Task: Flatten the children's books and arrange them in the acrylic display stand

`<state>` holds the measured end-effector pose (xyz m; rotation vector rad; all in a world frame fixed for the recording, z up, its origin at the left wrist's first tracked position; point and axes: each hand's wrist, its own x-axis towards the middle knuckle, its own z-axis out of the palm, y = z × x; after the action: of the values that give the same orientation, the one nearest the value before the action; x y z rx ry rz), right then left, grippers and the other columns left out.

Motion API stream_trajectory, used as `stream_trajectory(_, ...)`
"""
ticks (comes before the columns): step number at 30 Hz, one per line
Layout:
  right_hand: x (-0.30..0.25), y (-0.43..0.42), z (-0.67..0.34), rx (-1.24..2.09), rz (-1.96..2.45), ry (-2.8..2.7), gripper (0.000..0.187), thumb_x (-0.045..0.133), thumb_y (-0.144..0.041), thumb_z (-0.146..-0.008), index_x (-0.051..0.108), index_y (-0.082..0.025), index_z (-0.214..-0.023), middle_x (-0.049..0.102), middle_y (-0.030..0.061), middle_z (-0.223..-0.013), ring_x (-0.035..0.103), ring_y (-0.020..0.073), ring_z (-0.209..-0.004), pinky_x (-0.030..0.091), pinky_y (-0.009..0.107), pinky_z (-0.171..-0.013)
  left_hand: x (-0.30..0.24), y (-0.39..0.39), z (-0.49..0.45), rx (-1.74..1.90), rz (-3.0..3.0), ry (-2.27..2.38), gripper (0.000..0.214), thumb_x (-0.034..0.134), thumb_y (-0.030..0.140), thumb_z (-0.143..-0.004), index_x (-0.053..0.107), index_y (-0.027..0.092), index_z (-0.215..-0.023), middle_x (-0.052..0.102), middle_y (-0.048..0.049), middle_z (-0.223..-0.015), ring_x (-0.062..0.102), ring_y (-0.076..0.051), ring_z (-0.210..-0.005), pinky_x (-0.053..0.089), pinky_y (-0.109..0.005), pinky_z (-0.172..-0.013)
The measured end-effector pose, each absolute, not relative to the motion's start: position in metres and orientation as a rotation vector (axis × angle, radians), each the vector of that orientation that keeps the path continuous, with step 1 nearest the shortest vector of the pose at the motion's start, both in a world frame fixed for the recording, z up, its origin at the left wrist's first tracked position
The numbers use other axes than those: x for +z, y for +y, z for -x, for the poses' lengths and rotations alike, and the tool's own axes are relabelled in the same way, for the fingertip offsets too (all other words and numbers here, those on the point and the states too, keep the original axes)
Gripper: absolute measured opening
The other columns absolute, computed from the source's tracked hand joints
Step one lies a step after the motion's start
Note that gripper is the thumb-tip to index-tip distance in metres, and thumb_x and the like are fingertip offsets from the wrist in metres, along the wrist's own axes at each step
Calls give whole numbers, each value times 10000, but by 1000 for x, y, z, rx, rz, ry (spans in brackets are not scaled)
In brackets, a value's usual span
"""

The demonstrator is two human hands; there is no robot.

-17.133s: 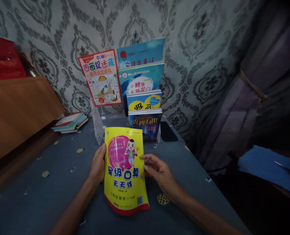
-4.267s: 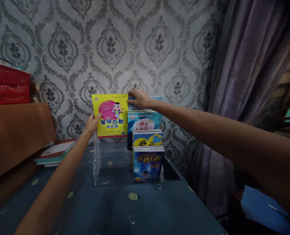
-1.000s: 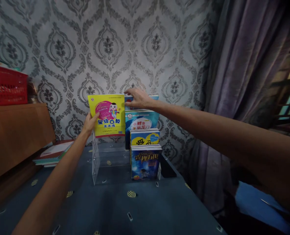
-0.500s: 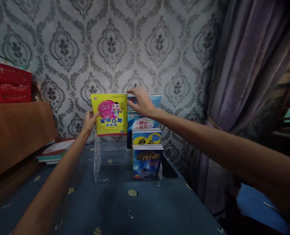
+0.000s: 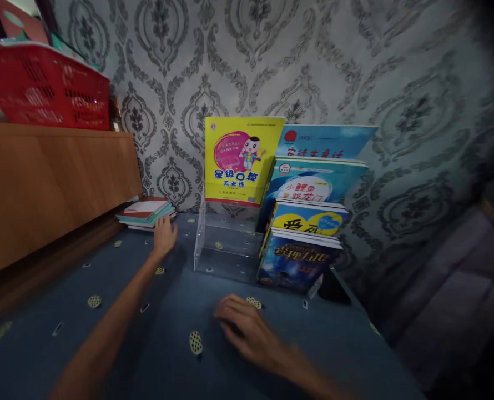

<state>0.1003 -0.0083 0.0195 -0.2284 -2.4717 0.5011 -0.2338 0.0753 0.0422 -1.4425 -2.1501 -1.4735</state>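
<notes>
A yellow workbook [image 5: 241,161] stands on the top left step of a clear acrylic stand [image 5: 226,244]. Beside it on the right, several books fill the stand's steps: a blue one [image 5: 326,143] at the top and a dark starry one [image 5: 297,264] at the bottom. My left hand [image 5: 164,236] reaches out over the blue tablecloth, fingers apart, close to a stack of thin books [image 5: 147,212]; it holds nothing. My right hand [image 5: 245,328] hovers low over the cloth in front of the stand, fingers loosely curled, blurred by motion, with nothing in it.
A wooden cabinet [image 5: 51,183] runs along the left with a red basket [image 5: 49,91] on top. A dark phone [image 5: 334,291] lies right of the stand. Patterned wallpaper is behind, and a purple curtain [image 5: 459,289] hangs at the right.
Both hands have let go of the yellow workbook and dropped away from the stand. The left hand moved toward the book stack, the right came down near the table. The view shifted left and closer.
</notes>
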Motion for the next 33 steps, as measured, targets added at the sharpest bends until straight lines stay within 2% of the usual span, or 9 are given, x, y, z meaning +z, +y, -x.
stream_trajectory(3, -12, -20, -92, 671, 348, -2397, 219, 509, -122, -960, 655, -207, -1099, 713, 84, -1035, 652, 205, -1015, 544, 369, -928, 34, 66, 266, -1221, 1348, -2308, 371, 524, 164, -848, 590, 92, -1206, 513, -280, -1453, 369, -415, -1448, 284, -670, -1155)
stream_trajectory(6, -25, -25, -89, 766, 373, -2386, 227, 506, -125, -953, 665, -216, -1086, 717, 78, -1012, 658, 204, -1008, 535, 374, -954, 38, 69, 301, -1030, 1296, -2395, 544, 511, 148, -854, 490, 80, -1394, 352, -277, -1600, 210, -401, -1539, 161, -716, -1187)
stream_trajectory(8, -26, -25, -89, 812, 359, -2381, 210, 500, -150, -966, 666, -217, -1076, 720, 76, -994, 661, 202, -984, 536, 371, -943, 41, 73, 323, -852, 1305, -2449, 647, 534, 184, -859, 405, 77, -1484, 303, -272, -1630, 161, -400, -1558, 153, -729, -1185)
stream_trajectory(10, -26, -24, -90, 854, 372, -2353, 201, 491, -177, -982, 665, -217, -1074, 726, 77, -995, 662, 200, -978, 538, 366, -930, 44, 79, 341, -577, 1331, -2519, 724, 555, 245, -866, 333, 84, -1537, 304, -272, -1632, 137, -411, -1564, 211, -742, -1160)
stream_trajectory(12, -24, -23, -90, 888, 388, -2345, 198, 487, -187, -986, 667, -216, -1065, 729, 78, -998, 663, 197, -981, 537, 360, -927, 45, 82, 354, -408, 1355, -2559, 736, 563, 271, -859, 335, 113, -1540, 375, -261, -1601, 174, -430, -1552, 269, -764, -1116)
stream_trajectory(15, -21, -22, -90, 906, 402, -2369, 194, 490, -190, -984, 671, -215, -1047, 732, 82, -1011, 664, 200, -987, 527, 379, -959, 44, 82, 364, -360, 1406, -2555, 667, 540, 221, -837, 403, 146, -1486, 484, -245, -1532, 265, -429, -1522, 291, -787, -1079)
stream_trajectory(22, -18, -23, -89, 927, 405, -2343, 201, 504, -181, -973, 685, -218, -1052, 730, 90, -1008, 658, 219, -1003, 538, 393, -941, 42, 57, 376, -283, 1536, -2465, 591, 521, 149, -792, 493, 181, -1381, 538, -235, -1475, 390, -373, -1465, 391, -672, -1071)
stream_trajectory(28, -16, -22, -88, 960, 378, -2364, 204, 490, -183, -980, 682, -206, -1045, 721, 88, -1004, 656, 213, -1002, 539, 388, -927, 47, 46, 372, -221, 1593, -2357, 554, 524, 198, -855, 513, 208, -1409, 556, -185, -1473, 430, -371, -1425, 402, -619, -1087)
stream_trajectory(33, -13, -22, -88, 961, 383, -2352, 201, 505, -151, -959, 683, -204, -1036, 727, 83, -1005, 657, 207, -1006, 534, 376, -936, 50, 54, 361, -195, 1615, -2258, 464, 398, 196, -938, 581, 185, -1365, 612, -206, -1388, 496, -371, -1349, 404, -604, -1063)
